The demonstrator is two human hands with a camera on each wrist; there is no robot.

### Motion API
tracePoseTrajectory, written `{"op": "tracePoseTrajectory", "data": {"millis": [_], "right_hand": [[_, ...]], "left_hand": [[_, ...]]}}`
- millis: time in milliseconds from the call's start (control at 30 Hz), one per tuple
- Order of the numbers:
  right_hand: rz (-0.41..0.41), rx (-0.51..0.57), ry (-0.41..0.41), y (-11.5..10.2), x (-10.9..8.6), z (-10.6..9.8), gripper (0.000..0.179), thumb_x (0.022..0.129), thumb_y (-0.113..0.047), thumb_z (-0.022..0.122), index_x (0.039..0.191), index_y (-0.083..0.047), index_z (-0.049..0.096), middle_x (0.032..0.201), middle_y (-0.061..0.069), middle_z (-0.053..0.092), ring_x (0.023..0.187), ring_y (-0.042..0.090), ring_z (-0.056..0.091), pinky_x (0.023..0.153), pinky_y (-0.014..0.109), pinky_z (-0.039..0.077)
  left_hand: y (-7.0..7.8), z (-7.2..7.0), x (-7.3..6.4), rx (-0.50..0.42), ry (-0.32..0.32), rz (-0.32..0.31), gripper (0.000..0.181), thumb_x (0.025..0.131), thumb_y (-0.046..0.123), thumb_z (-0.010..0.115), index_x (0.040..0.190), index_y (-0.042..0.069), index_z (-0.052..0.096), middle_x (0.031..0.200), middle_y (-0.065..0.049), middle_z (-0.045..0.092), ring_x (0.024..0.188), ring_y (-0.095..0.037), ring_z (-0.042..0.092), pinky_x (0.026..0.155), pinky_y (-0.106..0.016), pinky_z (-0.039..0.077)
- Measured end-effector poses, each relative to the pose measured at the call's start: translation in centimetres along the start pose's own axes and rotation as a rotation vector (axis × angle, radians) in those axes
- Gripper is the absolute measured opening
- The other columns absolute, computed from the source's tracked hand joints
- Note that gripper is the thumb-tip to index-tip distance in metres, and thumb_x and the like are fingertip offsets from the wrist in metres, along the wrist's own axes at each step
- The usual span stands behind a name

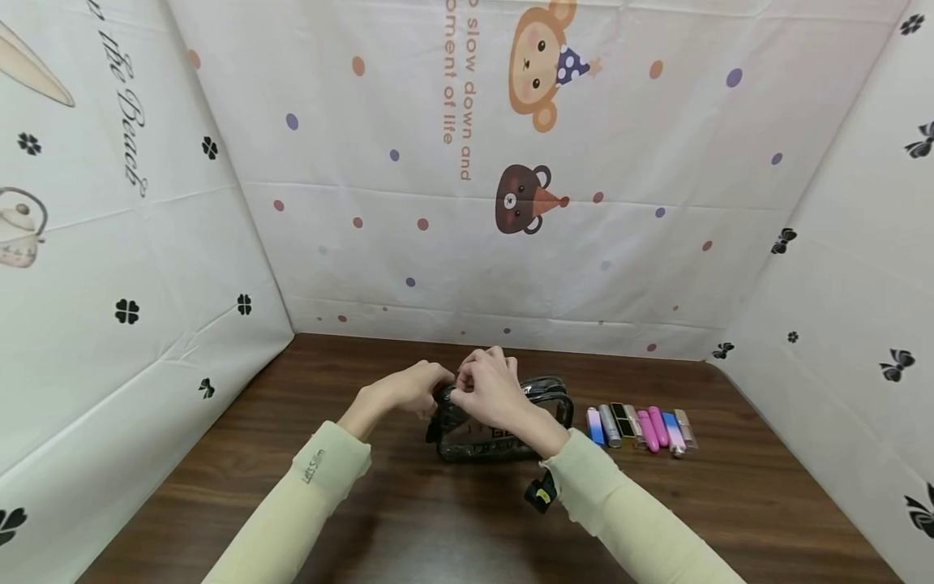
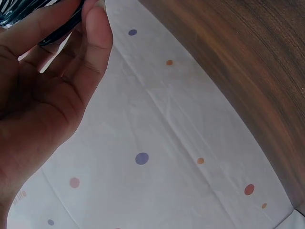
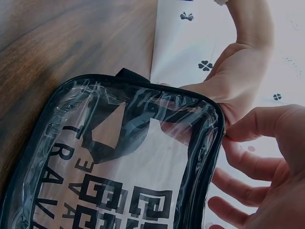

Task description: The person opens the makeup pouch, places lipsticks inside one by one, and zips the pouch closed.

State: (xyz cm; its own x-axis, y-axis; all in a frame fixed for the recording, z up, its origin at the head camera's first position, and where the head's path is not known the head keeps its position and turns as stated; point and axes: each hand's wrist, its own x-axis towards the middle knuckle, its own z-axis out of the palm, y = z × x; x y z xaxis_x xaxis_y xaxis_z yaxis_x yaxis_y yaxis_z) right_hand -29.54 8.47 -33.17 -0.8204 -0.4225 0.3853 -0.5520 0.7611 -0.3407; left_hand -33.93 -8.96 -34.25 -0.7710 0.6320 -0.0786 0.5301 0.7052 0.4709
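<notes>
A see-through travel pouch (image 1: pixel 474 451) with black trim stands on the table, dark lettering and a square pattern on its clear panel (image 3: pixel 102 167). At its upper left end my left hand (image 1: pixel 411 388) grips the dark edge (image 2: pixel 64 31) between thumb and fingers. My right hand (image 1: pixel 490 393) reaches over the top from the right. Thumb and index finger (image 3: pixel 243 131) pinch a tiny piece at the zipped rim, right by the corner, while the other fingers spread along that side. The pinched piece is mostly hidden by the fingertips.
Right of the pouch lies a row of small cosmetics: a silver tube (image 1: pixel 610 426), pink tubes (image 1: pixel 647 430), blue-and-pink sticks (image 1: pixel 673 432) and black cases. A small black object with a yellow mark (image 1: pixel 541 492) sits by my right sleeve. Printed white cloth walls (image 1: pixel 467 268) enclose the wooden table (image 1: pixel 409 519).
</notes>
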Motion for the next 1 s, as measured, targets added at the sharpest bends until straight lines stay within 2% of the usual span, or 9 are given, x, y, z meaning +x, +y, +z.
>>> {"op": "tracePoseTrajectory", "data": {"millis": [167, 300, 567, 1000], "right_hand": [[0.010, -0.003, -0.003, -0.1, 0.0, -0.1, 0.025, 0.083, -0.016, 0.064, 0.059, -0.020, 0.059, 0.105, 0.004, 0.064, 0.106, 0.029, 0.048, 0.088, 0.050, 0.032], [0.028, 0.002, 0.000, -0.1, 0.1, -0.1, 0.025, 0.083, -0.017, 0.063, 0.058, -0.020, 0.059, 0.105, 0.004, 0.065, 0.106, 0.030, 0.048, 0.087, 0.050, 0.032], [0.085, 0.000, 0.011, 0.1, 0.0, -0.6, 0.027, 0.082, -0.018, 0.065, 0.056, -0.017, 0.059, 0.103, 0.003, 0.067, 0.106, 0.030, 0.049, 0.086, 0.049, 0.033], [0.122, -0.022, -0.021, 0.9, -0.2, -1.2, 0.031, 0.083, -0.019, 0.066, 0.054, -0.017, 0.057, 0.102, 0.002, 0.066, 0.107, 0.030, 0.048, 0.084, 0.046, 0.031]], "left_hand": [[0.0, 0.0, 0.0, 0.023, 0.014, 0.031, 0.037, 0.075, -0.019, 0.053, 0.090, 0.013, 0.063, 0.061, -0.003, 0.059, 0.050, -0.014, 0.055, 0.048, -0.024, 0.045], [0.0, -0.1, 0.0, 0.049, 0.024, 0.045, 0.035, 0.075, -0.019, 0.052, 0.085, 0.013, 0.062, 0.063, -0.001, 0.056, 0.049, -0.010, 0.051, 0.048, -0.022, 0.043], [0.1, -0.2, -0.3, 0.075, 0.038, 0.038, 0.031, 0.076, -0.017, 0.053, 0.078, 0.013, 0.057, 0.064, 0.002, 0.047, 0.053, -0.010, 0.041, 0.048, -0.022, 0.035], [0.1, -0.4, -0.2, 0.071, 0.029, 0.024, 0.032, 0.078, -0.018, 0.052, 0.075, 0.014, 0.056, 0.064, 0.002, 0.049, 0.052, -0.011, 0.045, 0.049, -0.023, 0.038]]}}
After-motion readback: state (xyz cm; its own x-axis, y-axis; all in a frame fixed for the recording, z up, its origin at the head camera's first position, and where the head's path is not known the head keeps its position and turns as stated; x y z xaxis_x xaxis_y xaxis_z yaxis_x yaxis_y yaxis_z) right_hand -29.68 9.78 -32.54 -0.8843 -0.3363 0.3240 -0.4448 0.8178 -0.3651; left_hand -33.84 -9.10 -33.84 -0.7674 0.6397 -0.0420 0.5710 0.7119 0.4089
